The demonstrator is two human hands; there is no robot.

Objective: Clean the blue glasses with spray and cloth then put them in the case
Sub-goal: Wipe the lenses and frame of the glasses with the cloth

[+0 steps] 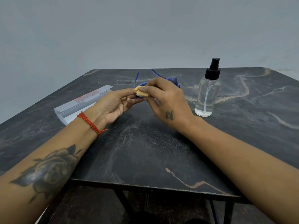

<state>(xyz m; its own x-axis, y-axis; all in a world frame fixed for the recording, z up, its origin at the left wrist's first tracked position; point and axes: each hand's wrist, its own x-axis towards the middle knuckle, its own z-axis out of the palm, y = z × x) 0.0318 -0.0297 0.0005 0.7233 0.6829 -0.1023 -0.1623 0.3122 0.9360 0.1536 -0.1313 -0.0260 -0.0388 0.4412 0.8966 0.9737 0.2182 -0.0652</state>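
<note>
Hands meet above the middle of the dark marbled surface (145,159). The right hand (163,101) pinches a small orange cloth (141,92) against one lens of the blue glasses (174,81), fingers curled round it. The left hand (115,104), palm up, grips the frame from the left with thumb and fingertips; a red thread (90,124) circles that wrist. The glasses' temples stick up towards the far side. Left of the hands lies an open white case (77,105). To the right, a clear spray bottle (207,91) with a black pump stands upright, apart from the hands.
</note>
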